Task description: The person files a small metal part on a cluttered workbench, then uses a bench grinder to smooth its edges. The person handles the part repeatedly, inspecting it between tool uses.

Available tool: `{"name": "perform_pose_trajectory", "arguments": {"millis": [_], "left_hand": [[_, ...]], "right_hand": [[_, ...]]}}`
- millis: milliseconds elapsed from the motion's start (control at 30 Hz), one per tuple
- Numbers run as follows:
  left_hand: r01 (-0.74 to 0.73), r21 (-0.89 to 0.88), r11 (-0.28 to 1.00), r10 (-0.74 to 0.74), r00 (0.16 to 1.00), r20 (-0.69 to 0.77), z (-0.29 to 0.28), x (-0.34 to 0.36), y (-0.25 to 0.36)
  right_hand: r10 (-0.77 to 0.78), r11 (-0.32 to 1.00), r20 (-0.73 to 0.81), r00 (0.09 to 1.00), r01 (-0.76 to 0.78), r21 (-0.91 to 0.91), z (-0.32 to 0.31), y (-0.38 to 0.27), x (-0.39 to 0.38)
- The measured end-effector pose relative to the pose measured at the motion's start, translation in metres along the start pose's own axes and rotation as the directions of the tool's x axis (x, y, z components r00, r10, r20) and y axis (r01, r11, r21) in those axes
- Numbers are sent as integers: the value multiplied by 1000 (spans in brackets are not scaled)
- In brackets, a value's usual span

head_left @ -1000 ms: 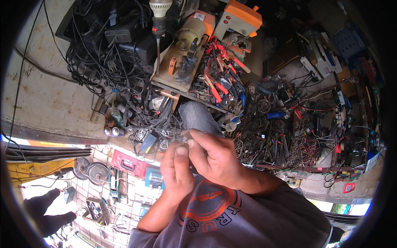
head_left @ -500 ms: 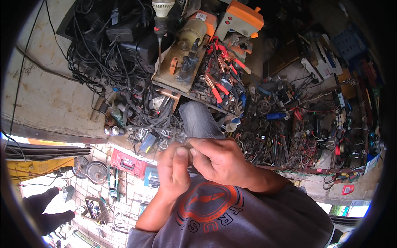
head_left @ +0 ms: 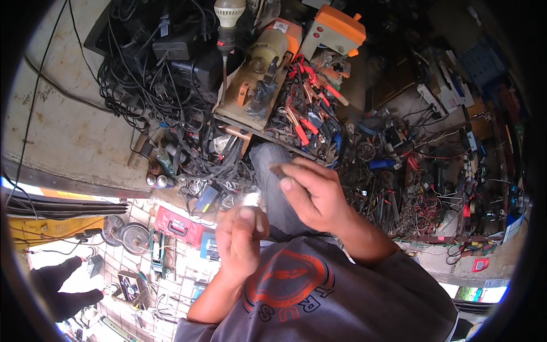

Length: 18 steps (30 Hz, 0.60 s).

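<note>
My left hand [head_left: 241,238] is closed with the thumb pressed on the fingers, around a small shiny piece [head_left: 251,199] that is too blurred to name. Up and to the right of it, my right hand [head_left: 313,196] is pinched on a small dark item [head_left: 277,169] that I cannot make out. Both hands are in front of my grey trouser leg [head_left: 263,153], apart from one another. Beyond them lie red-handled clamps [head_left: 302,128] and a tangle of black straps and cables [head_left: 222,162].
An orange-topped machine [head_left: 333,31], a motor on a plate [head_left: 253,85], a bulb [head_left: 228,11] and black adapters [head_left: 171,45] crowd the top. Wire-covered shelves [head_left: 410,205] fill the right. Lower left are a red case [head_left: 174,228] and another person's dark-clad legs [head_left: 60,293] on tiles.
My hands have separated from being pressed together: the right moved up and to the right, and the left slightly down. A shiny piece now shows at my left fingertips.
</note>
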<state>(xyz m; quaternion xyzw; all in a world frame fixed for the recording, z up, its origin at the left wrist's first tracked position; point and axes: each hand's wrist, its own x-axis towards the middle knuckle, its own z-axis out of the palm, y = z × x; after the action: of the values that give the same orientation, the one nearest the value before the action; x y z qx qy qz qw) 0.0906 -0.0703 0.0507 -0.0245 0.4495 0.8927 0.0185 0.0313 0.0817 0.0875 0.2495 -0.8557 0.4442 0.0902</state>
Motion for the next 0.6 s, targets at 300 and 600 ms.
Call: {"name": "perform_pose_trajectory", "arguments": {"millis": [300,600], "left_hand": [[14,67,998,-11,999,-41,2,1,4],[-27,177,984,12,996,85,-1,2,4]], "right_hand": [[-187,974,-5,982,185,-130,2,5,13],[-3,951,-80,997,-22,-308,-1,14,24]]}}
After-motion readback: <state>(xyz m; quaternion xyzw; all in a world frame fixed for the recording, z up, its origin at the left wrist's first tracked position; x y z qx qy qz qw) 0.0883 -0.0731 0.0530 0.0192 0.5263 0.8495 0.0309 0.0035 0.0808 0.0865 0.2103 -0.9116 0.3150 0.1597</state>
